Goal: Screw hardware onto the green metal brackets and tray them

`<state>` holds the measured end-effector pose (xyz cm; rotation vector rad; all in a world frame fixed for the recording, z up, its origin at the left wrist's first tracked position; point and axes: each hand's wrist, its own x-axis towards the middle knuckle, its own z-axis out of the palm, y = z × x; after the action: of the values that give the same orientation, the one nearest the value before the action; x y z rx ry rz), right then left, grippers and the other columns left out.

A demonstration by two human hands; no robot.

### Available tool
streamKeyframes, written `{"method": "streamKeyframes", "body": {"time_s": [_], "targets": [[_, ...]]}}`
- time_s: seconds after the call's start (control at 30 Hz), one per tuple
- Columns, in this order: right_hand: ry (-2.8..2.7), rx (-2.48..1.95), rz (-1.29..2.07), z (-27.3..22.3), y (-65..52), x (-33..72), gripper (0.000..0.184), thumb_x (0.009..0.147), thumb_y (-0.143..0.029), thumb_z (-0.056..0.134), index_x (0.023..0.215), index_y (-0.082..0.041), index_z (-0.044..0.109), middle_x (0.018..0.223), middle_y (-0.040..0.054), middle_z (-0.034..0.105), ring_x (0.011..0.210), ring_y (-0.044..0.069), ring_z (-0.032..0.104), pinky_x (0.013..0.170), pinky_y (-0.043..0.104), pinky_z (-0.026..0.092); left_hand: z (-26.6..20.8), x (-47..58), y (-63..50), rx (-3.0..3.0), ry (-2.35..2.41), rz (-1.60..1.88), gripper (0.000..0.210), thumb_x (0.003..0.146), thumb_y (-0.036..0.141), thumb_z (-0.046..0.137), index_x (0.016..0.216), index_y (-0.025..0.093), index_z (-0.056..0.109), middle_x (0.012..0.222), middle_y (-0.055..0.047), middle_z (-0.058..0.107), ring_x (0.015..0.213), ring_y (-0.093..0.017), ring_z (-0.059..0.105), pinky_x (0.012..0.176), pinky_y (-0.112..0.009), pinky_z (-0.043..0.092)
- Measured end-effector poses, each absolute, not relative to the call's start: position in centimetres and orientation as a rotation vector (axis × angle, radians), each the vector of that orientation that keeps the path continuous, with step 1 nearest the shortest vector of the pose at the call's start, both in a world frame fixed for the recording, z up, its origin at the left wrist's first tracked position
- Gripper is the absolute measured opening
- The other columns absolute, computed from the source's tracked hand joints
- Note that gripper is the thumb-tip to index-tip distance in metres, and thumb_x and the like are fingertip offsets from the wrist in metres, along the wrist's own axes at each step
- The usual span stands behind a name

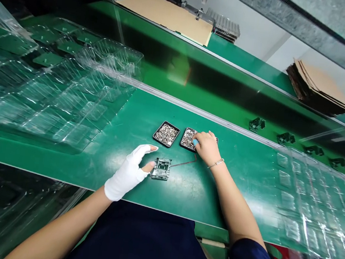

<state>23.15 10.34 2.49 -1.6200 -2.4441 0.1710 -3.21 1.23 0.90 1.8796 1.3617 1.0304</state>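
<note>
My left hand [129,170], in a white glove with bare fingertips, is beside a small circuit board assembly [161,170] on the green bench. Its thumb and forefinger are apart, the thumb close to the board's left edge; I cannot tell if they touch. A thin dark wire [184,163] runs from the board's right side toward the trays. My bare right hand [208,147] reaches over the right black tray [189,139] of small metal parts, fingers curled together at it. What they pinch, if anything, is hidden. A second black tray [166,134], full of similar metal pieces, sits to its left.
Large clear plastic blister trays [45,94] cover the left of the bench, and another clear tray [317,200] lies at the right. Several board assemblies [286,138] line the back right. Cardboard sheets [169,16] lie on the shelf behind a low ledge.
</note>
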Motion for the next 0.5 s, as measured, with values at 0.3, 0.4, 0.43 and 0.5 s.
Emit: {"method": "streamKeyframes", "body": {"time_s": [0.3,0.4,0.43,0.5], "targets": [[-1.490,-1.239,1.270,3.0,7.5,21.8,0.022,0.081,-0.041,0.057,0.079,-0.019,0.053,0.067,-0.0008,0.060,0.058,0.012,0.055,0.058,0.026,0.049,3.3,-2.0,2.3,1.989,1.298,1.167,0.020,0.090,0.026,0.046,0.090,0.019,0.064,0.092,-0.005,0.068,0.087,-0.017,0.064,0.080,-0.032,0.053],[-1.334,-1.076,1.707,3.7,5.4,19.9,0.031,0.074,-0.046,0.068,0.078,-0.019,0.055,0.063,-0.0020,0.060,0.049,0.009,0.053,0.048,0.022,0.050,4.1,-0.5,2.6,2.115,1.142,1.183,0.023,0.091,0.029,0.046,0.088,0.020,0.066,0.088,-0.005,0.069,0.082,-0.017,0.064,0.076,-0.032,0.053],[-1.283,-1.041,1.831,3.8,4.7,19.3,0.032,0.072,-0.046,0.070,0.077,-0.018,0.056,0.062,-0.0022,0.060,0.047,0.008,0.052,0.046,0.021,0.050,4.2,-0.1,2.7,2.151,1.096,1.188,0.024,0.092,0.031,0.045,0.086,0.020,0.066,0.086,-0.005,0.069,0.080,-0.016,0.064,0.075,-0.032,0.053],[-1.158,-1.003,1.998,3.8,3.6,18.3,0.034,0.069,-0.046,0.074,0.075,-0.017,0.056,0.060,-0.0029,0.060,0.045,0.007,0.051,0.044,0.019,0.051,4.3,0.7,2.7,2.186,1.049,1.209,0.027,0.092,0.032,0.045,0.080,0.019,0.064,0.080,-0.004,0.068,0.075,-0.015,0.062,0.072,-0.030,0.052]]}}
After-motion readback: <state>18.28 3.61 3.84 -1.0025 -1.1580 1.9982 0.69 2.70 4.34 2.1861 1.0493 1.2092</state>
